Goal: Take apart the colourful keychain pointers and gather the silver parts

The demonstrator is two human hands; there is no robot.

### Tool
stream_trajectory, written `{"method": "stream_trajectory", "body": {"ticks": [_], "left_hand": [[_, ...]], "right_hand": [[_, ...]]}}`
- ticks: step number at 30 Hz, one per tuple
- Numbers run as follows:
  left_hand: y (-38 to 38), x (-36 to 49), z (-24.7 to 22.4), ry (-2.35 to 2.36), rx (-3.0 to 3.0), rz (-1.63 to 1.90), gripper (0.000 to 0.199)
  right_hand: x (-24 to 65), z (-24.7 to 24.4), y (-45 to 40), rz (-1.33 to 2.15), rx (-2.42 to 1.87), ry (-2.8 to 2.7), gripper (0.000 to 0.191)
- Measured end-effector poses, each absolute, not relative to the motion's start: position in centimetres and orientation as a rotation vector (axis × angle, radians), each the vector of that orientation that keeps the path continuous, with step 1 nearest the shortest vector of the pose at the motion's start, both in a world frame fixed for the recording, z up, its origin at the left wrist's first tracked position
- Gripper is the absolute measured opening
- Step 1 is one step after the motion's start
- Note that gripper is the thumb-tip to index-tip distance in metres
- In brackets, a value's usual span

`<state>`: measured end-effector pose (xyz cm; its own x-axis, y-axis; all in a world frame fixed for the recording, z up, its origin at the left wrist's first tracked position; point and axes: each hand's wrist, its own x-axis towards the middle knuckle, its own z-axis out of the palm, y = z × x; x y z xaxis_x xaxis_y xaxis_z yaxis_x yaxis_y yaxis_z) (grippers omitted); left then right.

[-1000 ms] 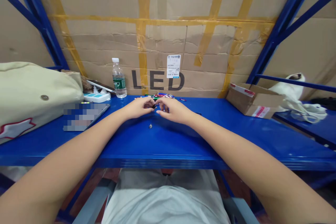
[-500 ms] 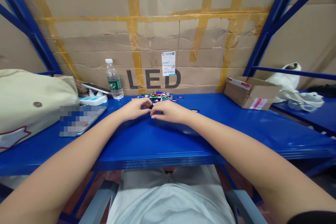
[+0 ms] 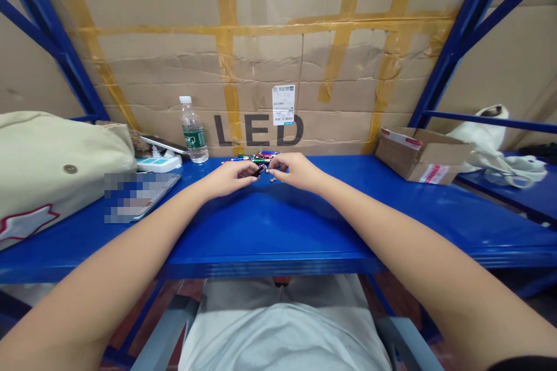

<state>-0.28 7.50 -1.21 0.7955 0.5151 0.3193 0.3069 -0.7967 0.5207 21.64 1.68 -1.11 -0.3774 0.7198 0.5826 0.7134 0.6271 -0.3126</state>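
Note:
My left hand [image 3: 231,178] is closed, with a slim dark pen [image 3: 260,171] pinched between thumb and fingers just above the blue table [image 3: 270,226]. Facing it, my right hand [image 3: 298,171] is also closed, its fingertips at the pen's small silver end. Part of the pen is hidden by my fingers. Behind both hands lies a pile of colourful shiny pens [image 3: 256,159], partly covered by the right hand. Below the right fingertips a small silvery piece [image 3: 272,180] rests on the table, too small to name.
On the left are a cream bag [image 3: 56,168], a pixelated flat item [image 3: 141,197], a white power strip [image 3: 160,162] and a water bottle [image 3: 194,134]. An open cardboard box [image 3: 420,156] stands right. A cardboard sheet [image 3: 261,69] closes off the back.
My hands have drawn slightly apart, and the dark pen between them now shows. The view has shifted a little. A dark item right of my right hand is no longer visible.

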Motion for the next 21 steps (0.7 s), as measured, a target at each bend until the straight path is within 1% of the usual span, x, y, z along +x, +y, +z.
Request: {"method": "stream_trajectory", "body": {"ticks": [6,16,21], "left_hand": [[7.39,-0.47,-1.01,0.654,2.641,0.627,0.037],[7.60,-0.45,-0.95,0.660,2.813,0.626,0.035],[7.52,-0.36,-0.97,0.639,2.826,0.634,0.035]], "right_hand": [[22.10,-0.84,1.67,0.000,-1.140,-2.090,0.009],[22.35,-0.87,1.59,-0.026,-1.132,-2.153,0.011],[22.12,-0.80,1.40,0.072,-1.115,-2.135,0.012]]}}
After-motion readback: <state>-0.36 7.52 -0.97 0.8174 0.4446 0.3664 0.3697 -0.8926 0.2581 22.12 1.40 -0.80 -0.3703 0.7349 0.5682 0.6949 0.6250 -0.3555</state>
